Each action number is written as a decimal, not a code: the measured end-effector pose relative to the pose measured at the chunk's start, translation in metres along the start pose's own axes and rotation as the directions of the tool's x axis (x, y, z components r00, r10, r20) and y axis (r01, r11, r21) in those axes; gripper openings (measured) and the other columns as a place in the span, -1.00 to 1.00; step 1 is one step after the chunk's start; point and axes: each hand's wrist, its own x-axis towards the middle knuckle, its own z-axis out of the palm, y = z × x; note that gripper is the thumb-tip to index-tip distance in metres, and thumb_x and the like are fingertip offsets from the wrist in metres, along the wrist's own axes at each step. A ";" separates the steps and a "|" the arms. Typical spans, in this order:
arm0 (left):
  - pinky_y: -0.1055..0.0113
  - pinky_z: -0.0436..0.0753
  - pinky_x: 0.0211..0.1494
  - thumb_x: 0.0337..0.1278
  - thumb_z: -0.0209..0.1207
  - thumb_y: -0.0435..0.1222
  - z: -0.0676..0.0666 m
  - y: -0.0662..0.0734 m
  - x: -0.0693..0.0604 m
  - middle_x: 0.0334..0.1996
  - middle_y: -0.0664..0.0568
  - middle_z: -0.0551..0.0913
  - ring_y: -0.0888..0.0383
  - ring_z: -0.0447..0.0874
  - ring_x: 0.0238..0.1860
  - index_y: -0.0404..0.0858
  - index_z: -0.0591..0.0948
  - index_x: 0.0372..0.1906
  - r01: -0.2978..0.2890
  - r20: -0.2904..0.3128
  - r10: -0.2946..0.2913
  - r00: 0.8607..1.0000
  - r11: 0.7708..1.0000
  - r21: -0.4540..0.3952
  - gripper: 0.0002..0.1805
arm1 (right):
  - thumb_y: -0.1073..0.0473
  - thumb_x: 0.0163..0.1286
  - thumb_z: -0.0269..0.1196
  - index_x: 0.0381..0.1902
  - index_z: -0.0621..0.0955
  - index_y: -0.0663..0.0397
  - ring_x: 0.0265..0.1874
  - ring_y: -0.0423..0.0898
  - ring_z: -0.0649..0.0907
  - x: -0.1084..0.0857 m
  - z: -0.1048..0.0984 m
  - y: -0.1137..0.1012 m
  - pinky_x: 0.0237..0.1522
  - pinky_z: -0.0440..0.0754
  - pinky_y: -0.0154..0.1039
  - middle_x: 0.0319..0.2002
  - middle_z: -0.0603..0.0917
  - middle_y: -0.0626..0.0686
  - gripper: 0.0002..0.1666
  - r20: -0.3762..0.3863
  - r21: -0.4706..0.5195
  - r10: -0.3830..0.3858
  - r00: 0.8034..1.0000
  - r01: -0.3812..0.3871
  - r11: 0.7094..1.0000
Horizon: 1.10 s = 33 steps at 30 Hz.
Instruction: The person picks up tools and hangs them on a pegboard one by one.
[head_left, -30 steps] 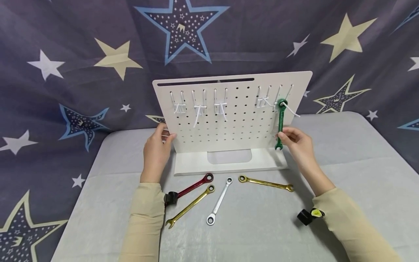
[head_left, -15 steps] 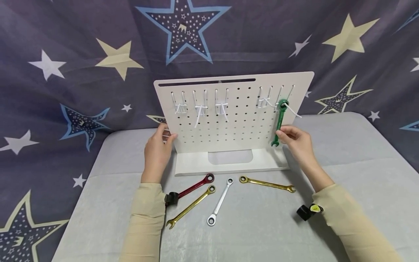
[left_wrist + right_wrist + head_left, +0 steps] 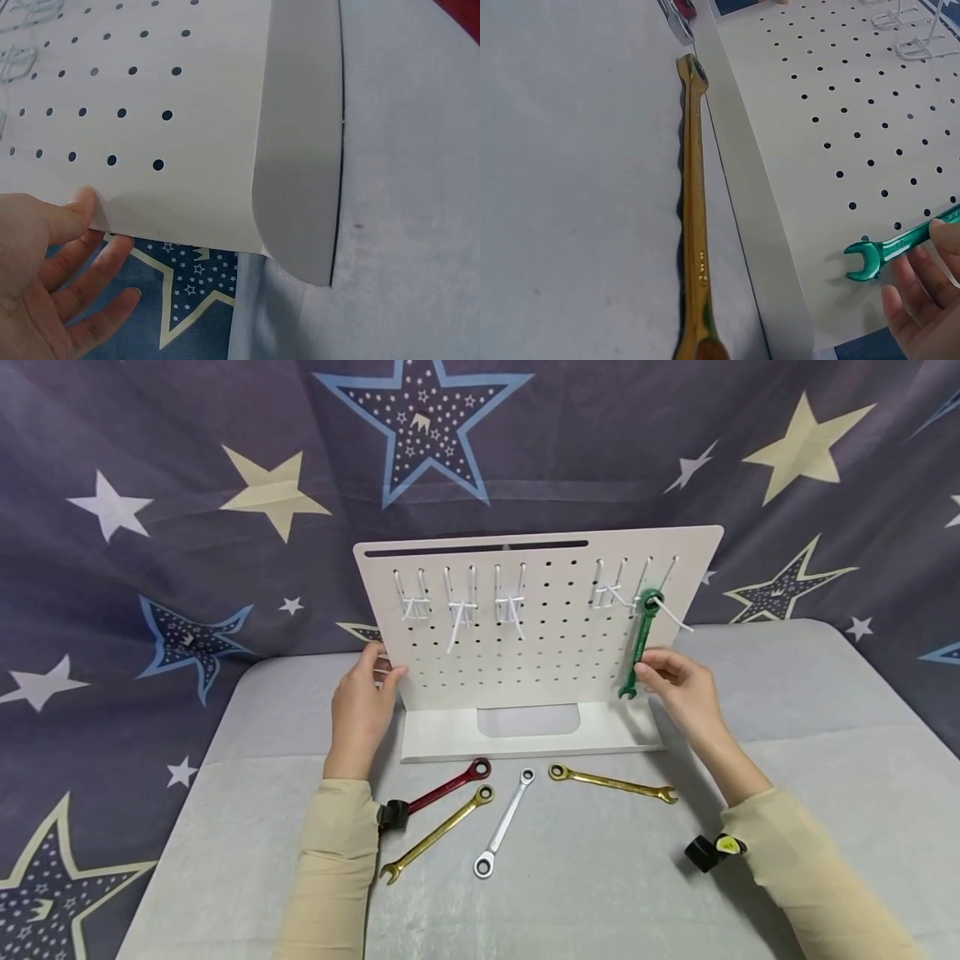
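A white pegboard (image 3: 525, 652) stands upright on its base, several wire hooks on its face. My left hand (image 3: 362, 706) grips its left edge; in the left wrist view the thumb (image 3: 84, 204) lies on the front face, the fingers at or behind the edge. A green combination wrench (image 3: 641, 639) hangs by its ring end on the rightmost hook (image 3: 675, 614), lower end tilted left. Near its lower part, my right hand (image 3: 684, 689) holds it, thumb on the shank. In the right wrist view the wrench's open end (image 3: 864, 260) sticks out past the fingers.
In front of the board lie a red wrench (image 3: 442, 789), a gold wrench (image 3: 435, 835), a silver wrench (image 3: 506, 820) and another gold wrench (image 3: 611, 781). The left wrist camera (image 3: 392, 815) covers the red wrench's near end. A star-print cloth (image 3: 187, 527) hangs behind the grey table.
The green wrench's lower end has swung left, mostly in the first half second, while its ring end stays on the hook. Both hands stay nearly where they were.
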 end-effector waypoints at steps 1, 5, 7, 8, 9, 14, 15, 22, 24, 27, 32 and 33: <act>-0.06 0.55 -0.08 0.32 0.24 -0.19 0.000 0.000 0.000 -0.11 -0.14 0.70 -0.09 0.69 -0.08 -0.20 0.51 0.08 -0.001 0.000 0.001 1.000 1.000 0.000 -0.68 | 0.16 0.43 0.28 0.02 0.60 0.45 -0.34 -0.32 0.67 -0.001 -0.001 0.000 -0.26 0.62 -0.47 -0.29 0.70 -0.20 -0.59 0.003 0.006 -0.010 1.000 0.010 1.000; -0.07 0.55 -0.08 0.32 0.24 -0.19 0.000 0.000 0.001 -0.11 -0.13 0.70 -0.09 0.69 -0.08 -0.20 0.51 0.08 -0.004 0.002 0.004 1.000 1.000 0.000 -0.68 | 0.20 0.44 0.27 0.05 0.58 0.47 -0.33 -0.33 0.69 -0.002 -0.005 0.003 -0.26 0.64 -0.43 -0.25 0.72 -0.19 -0.60 0.015 0.051 -0.026 1.000 0.025 0.998; -0.07 0.54 -0.08 0.32 0.24 -0.19 0.000 0.000 0.001 -0.11 -0.13 0.70 -0.09 0.69 -0.08 -0.19 0.52 0.07 -0.005 0.003 0.005 1.000 1.000 -0.002 -0.69 | 0.22 0.44 0.26 0.05 0.57 0.48 -0.32 -0.32 0.70 -0.002 -0.008 0.004 -0.26 0.64 -0.43 -0.27 0.71 -0.24 -0.61 0.023 0.078 -0.031 0.999 0.030 0.997; -0.07 0.54 -0.08 0.32 0.24 -0.18 0.000 0.000 0.001 -0.11 -0.13 0.71 -0.09 0.69 -0.08 -0.19 0.52 0.07 -0.004 0.003 0.004 1.000 1.000 -0.001 -0.69 | 0.23 0.44 0.25 0.05 0.57 0.49 -0.32 -0.31 0.70 -0.003 -0.009 0.005 -0.26 0.64 -0.43 -0.28 0.71 -0.25 -0.61 0.027 0.090 -0.034 0.999 0.032 0.995; -0.07 0.54 -0.08 0.32 0.24 -0.18 0.000 0.000 0.000 -0.12 -0.13 0.71 -0.09 0.68 -0.09 -0.19 0.53 0.06 -0.003 0.002 0.003 1.000 1.000 0.000 -0.69 | 0.24 0.45 0.25 0.05 0.57 0.49 -0.32 -0.31 0.70 -0.004 -0.011 0.006 -0.27 0.64 -0.43 -0.29 0.72 -0.25 -0.62 0.031 0.095 -0.037 0.999 0.034 0.995; -0.07 0.53 -0.08 0.34 0.23 -0.18 0.001 -0.002 -0.001 -0.12 -0.15 0.71 -0.12 0.68 -0.09 -0.22 0.54 0.00 0.001 0.006 -0.001 1.000 1.000 0.015 -0.73 | 0.27 0.46 0.23 0.02 0.55 0.52 -0.34 -0.30 0.70 -0.010 -0.015 0.007 -0.28 0.63 -0.44 -0.30 0.72 -0.28 -0.64 0.061 0.083 -0.053 0.997 0.048 0.995; -0.08 0.53 -0.08 0.34 0.22 -0.18 0.001 -0.003 -0.001 -0.12 -0.16 0.71 -0.13 0.68 -0.09 -0.23 0.54 -0.01 -0.001 0.006 0.001 1.000 1.000 0.017 -0.74 | 0.27 0.46 0.23 0.02 0.55 0.53 -0.34 -0.30 0.70 -0.011 -0.016 0.007 -0.27 0.64 -0.44 -0.30 0.72 -0.28 -0.65 0.068 0.076 -0.059 0.996 0.054 0.996; -0.07 0.53 -0.09 0.34 0.22 -0.18 0.003 -0.002 -0.002 -0.12 -0.17 0.71 -0.14 0.68 -0.10 -0.24 0.54 -0.01 -0.001 0.004 0.001 1.000 1.000 0.022 -0.74 | 0.26 0.47 0.21 -0.02 0.57 0.48 -0.30 -0.26 0.70 -0.024 -0.020 -0.001 -0.26 0.64 -0.42 -0.28 0.72 -0.23 -0.69 0.147 0.031 -0.090 0.985 0.086 0.996; -0.07 0.53 -0.09 0.34 0.22 -0.17 0.003 -0.002 -0.002 -0.13 -0.16 0.71 -0.13 0.68 -0.10 -0.24 0.55 -0.01 -0.003 0.005 0.003 1.000 1.000 0.017 -0.73 | 0.23 0.48 0.21 -0.02 0.59 0.39 -0.28 -0.25 0.70 -0.028 -0.021 -0.004 -0.24 0.64 -0.40 -0.26 0.72 -0.21 -0.72 0.167 0.032 -0.075 0.983 0.071 0.997; -0.07 0.53 -0.07 0.35 0.21 -0.17 0.002 -0.003 -0.001 -0.12 -0.16 0.71 -0.12 0.67 -0.10 -0.24 0.55 -0.01 -0.011 0.012 0.011 1.000 1.000 0.010 -0.73 | 0.19 0.49 0.21 -0.04 0.62 0.25 -0.25 -0.25 0.70 -0.034 -0.021 -0.008 -0.23 0.64 -0.37 -0.24 0.73 -0.19 -0.77 0.197 0.047 -0.047 0.979 0.039 0.998; -0.09 0.53 -0.06 0.37 0.19 -0.17 0.002 -0.004 -0.001 -0.11 -0.19 0.69 -0.14 0.67 -0.09 -0.28 0.53 0.01 -0.012 0.021 0.012 1.000 1.000 0.013 -0.71 | 0.19 0.48 0.21 -0.06 0.63 0.23 -0.26 -0.25 0.70 -0.042 -0.020 -0.013 -0.23 0.64 -0.37 -0.24 0.73 -0.17 -0.79 0.240 0.027 -0.031 0.970 0.026 0.999; -0.09 0.53 -0.06 0.37 0.19 -0.17 0.001 -0.004 -0.001 -0.11 -0.19 0.69 -0.14 0.67 -0.09 -0.28 0.53 0.02 -0.010 0.021 0.010 1.000 1.000 0.012 -0.70 | 0.19 0.48 0.21 -0.06 0.64 0.24 -0.26 -0.25 0.69 -0.044 -0.020 -0.013 -0.24 0.64 -0.37 -0.25 0.73 -0.17 -0.78 0.247 0.016 -0.029 0.969 0.026 1.000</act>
